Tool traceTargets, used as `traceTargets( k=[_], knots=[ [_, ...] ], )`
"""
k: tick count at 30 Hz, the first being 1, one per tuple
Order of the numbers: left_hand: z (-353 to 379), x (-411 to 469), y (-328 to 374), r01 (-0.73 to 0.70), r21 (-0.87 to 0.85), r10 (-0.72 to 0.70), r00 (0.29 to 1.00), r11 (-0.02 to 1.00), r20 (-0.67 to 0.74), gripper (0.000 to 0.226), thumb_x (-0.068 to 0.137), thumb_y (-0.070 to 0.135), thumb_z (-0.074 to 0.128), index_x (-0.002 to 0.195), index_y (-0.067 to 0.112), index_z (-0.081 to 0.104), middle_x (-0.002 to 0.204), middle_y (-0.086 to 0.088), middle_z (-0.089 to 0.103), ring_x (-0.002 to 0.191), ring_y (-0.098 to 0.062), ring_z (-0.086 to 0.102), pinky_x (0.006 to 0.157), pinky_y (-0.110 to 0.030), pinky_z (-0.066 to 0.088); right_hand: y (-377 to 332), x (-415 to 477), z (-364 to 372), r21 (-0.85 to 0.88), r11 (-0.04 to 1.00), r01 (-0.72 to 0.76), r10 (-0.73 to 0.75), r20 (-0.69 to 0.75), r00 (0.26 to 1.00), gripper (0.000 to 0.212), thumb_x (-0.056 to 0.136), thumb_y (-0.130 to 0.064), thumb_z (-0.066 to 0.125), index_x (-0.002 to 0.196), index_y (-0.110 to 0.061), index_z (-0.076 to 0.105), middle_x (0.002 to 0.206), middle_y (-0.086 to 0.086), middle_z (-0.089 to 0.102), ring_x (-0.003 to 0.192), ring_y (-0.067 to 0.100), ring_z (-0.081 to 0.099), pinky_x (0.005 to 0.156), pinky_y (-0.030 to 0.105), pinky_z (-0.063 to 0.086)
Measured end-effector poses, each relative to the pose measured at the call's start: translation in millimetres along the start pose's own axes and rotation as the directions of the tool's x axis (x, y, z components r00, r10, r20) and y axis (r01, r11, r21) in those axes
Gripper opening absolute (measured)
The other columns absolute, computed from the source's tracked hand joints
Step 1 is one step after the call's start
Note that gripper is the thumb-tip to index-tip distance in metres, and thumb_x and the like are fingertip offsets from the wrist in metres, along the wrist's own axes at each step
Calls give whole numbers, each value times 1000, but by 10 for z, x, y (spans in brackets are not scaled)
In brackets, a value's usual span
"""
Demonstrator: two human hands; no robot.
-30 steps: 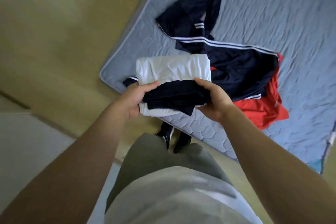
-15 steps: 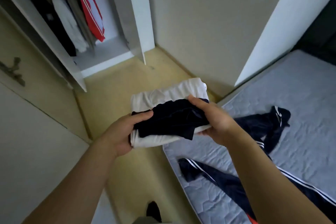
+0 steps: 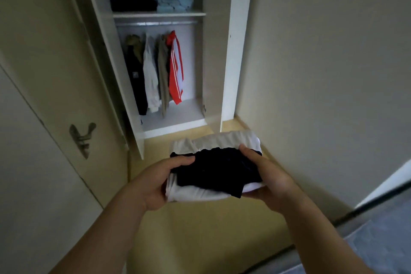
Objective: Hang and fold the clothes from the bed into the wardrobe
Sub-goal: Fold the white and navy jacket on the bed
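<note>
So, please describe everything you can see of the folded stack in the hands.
The stack is two folded pieces of soft cloth: a white piece below and a smaller dark piece, black or navy, on top. It is held roughly level in the air above the yellowish floor, in front of the open wardrobe. The left hand grips its left side and the right hand its right side, thumbs pressing on the dark piece.
</note>
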State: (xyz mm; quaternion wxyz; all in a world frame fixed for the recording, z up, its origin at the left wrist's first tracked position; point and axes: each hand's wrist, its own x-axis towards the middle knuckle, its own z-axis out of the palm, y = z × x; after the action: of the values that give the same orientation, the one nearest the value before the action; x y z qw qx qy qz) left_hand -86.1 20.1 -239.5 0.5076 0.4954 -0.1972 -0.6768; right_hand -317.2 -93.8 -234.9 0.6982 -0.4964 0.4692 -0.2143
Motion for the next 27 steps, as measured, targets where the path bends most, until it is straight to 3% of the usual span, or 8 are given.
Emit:
traceTargets(
  k=[3,5,8,15,18,22,27],
  knots=[
    [-198,382,396,-55,-56,52,997,997,-49,64,63,24,88,122,7,71,127,-13,68,116,-30,66,92,-38,55,-318,640,108,117,993,30,-43,103,994,35,84,-52,71,101,-23,79,112,4,75,102,22,72,84,45,58],
    [-307,671,733,-113,-99,105,992,989,-75,56,71,18,84,124,4,69,128,-15,67,116,-30,67,94,-39,55,-580,1094,194,136,989,53,-70,129,989,38,87,-49,68,111,-21,74,113,4,74,103,22,72,87,44,57],
    [-428,1079,1309,-170,-184,153,983,968,-99,27,88,9,65,112,-2,73,124,-20,68,106,-31,70,73,-35,61,-1055,1717,332,121,990,79,-98,165,981,40,89,-48,65,117,-19,70,112,2,75,99,21,73,77,37,57],
    [-698,1979,2469,-295,-329,233,948,897,-217,28,91,8,59,110,-8,72,116,-23,70,99,-32,72,69,-37,61,-2097,3077,627,57,986,158,-165,179,970,48,85,-49,72,115,-13,70,100,7,76,77,19,72,66,31,55],
    [-870,2366,2925,-383,-286,273,893,879,-358,31,95,8,56,122,-3,66,117,-18,71,103,-24,71,80,-31,57,-2444,3656,794,25,983,182,-183,205,962,51,83,-52,72,116,-12,69,96,9,76,70,20,68,57,29,51],
    [-1210,2925,3563,-420,-161,311,835,893,-453,17,95,12,60,105,5,72,94,-8,77,66,-14,74,48,-20,54,-2914,4499,1042,24,974,227,-228,170,959,62,78,-54,76,118,-8,62,99,13,73,66,24,71,53,29,50],
    [-1751,3679,4503,-448,-39,380,797,893,-470,22,81,19,70,102,12,73,88,-5,78,66,-14,73,50,-22,55,-3592,5594,1400,28,953,302,-302,165,939,61,81,-54,74,121,-11,59,106,14,71,78,29,74,52,26,52]
  ],
)
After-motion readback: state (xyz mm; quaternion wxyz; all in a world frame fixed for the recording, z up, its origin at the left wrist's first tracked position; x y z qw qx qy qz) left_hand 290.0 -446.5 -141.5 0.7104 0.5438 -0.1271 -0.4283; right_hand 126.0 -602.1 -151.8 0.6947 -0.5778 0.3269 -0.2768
